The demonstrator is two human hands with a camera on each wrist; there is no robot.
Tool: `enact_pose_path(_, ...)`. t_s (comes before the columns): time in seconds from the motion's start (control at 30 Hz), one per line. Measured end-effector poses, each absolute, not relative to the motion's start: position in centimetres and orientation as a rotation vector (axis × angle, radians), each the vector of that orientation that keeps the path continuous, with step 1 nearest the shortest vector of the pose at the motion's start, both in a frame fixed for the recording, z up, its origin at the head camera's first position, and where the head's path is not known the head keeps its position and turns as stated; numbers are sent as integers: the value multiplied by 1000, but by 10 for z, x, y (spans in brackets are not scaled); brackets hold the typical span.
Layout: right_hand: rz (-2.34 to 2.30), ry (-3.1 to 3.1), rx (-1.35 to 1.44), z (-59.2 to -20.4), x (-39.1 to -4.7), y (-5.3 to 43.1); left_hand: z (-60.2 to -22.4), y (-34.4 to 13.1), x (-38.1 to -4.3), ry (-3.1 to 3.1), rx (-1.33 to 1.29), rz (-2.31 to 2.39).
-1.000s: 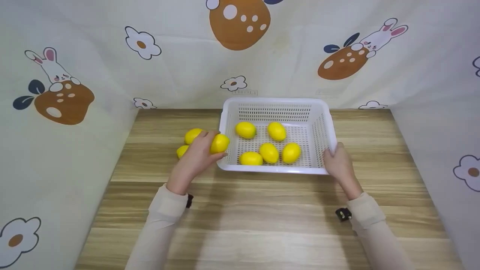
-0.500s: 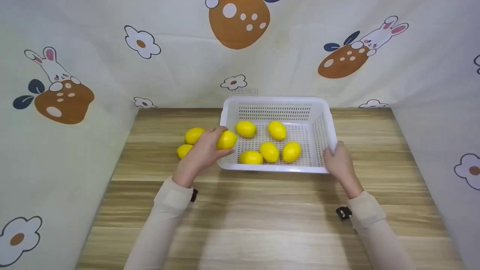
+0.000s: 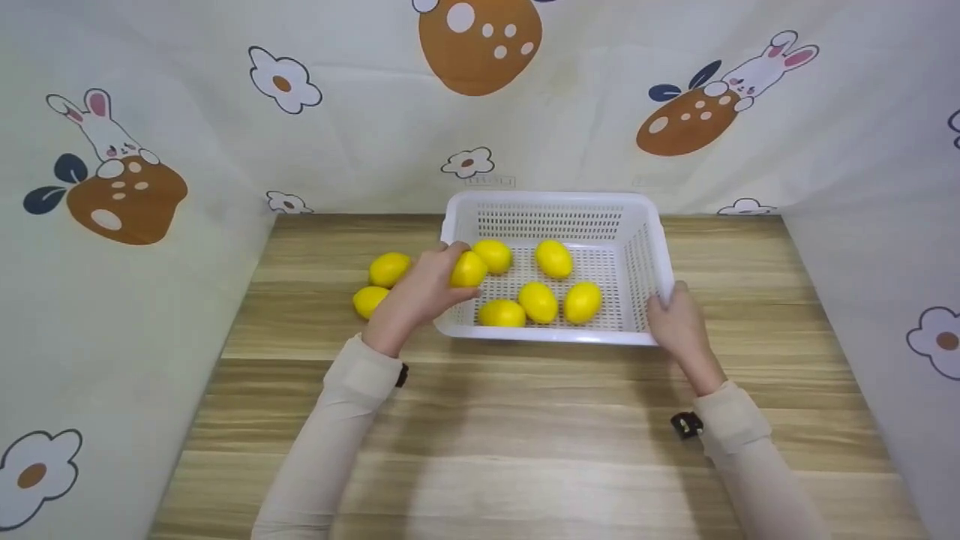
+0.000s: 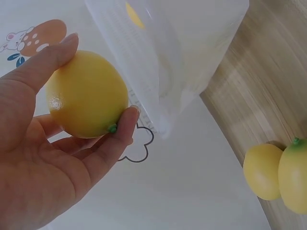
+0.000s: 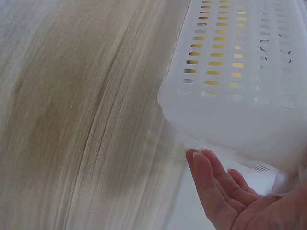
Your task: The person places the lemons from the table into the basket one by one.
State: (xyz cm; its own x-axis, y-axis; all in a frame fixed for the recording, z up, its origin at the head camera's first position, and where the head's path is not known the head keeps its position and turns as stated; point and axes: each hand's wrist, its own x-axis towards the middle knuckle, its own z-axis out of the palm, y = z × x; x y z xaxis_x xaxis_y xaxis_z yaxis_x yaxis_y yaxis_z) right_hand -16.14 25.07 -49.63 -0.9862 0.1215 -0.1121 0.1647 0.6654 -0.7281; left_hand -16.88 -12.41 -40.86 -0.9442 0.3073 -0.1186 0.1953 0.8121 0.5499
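My left hand [image 3: 424, 289] grips a yellow lemon [image 4: 88, 93] between thumb and fingers; a small green tip shows at its end. In the head view that hand overlaps the left rim of a white plastic basket [image 3: 555, 336], with the lemon over the basket's inside. Several lemons [image 3: 555, 259] lie on the basket floor. At the right rim, my right hand [image 3: 679, 322] holds the basket, thumb over the edge and fingers outside. The right wrist view shows those fingers [image 5: 204, 177] beside the slotted wall. Left of the basket, two lemons [image 3: 389, 270] rest on the table.
The wood-grain table [image 3: 525, 450] runs toward me in front of the basket. A cloth backdrop [image 3: 360, 150] printed with rabbits and flowers rises behind the table and along both sides, close to the basket's far rim.
My left hand has carried its lemon rightward, from the basket's left rim to over its inside. My right hand and the basket have stayed in place.
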Motion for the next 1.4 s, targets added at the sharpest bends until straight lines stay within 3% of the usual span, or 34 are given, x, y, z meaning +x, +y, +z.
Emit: enact_pose_path(1.4,-1218,2870,237,-497,-159,249,-411,-84,-197,2727,364,662)
